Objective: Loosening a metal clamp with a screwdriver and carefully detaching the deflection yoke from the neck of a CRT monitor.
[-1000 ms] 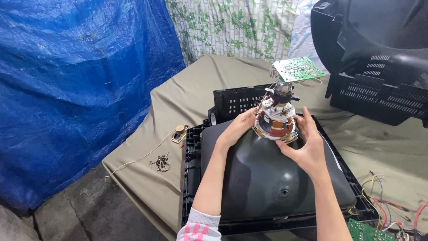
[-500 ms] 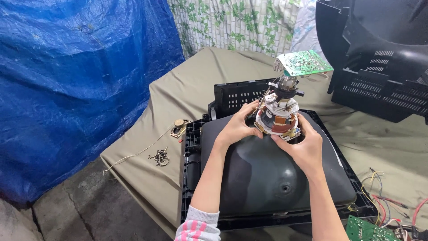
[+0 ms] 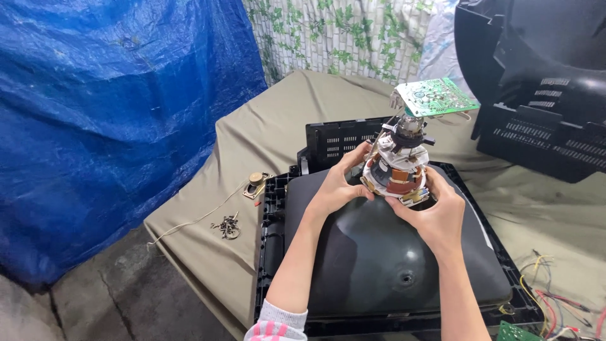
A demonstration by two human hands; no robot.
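Both hands, left hand (image 3: 338, 186) and right hand (image 3: 435, 215), are grasping the deflection yoke (image 3: 398, 170) on the picture tube (image 3: 379, 252) neck; back casing (image 3: 543, 82) already off, yoke not yet off

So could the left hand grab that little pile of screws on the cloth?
Probably yes, once it lets go. The left hand is wrapped on the coil part atop the picture tube. The pile of screws lies in the open on the cloth to its left, with nothing in between.
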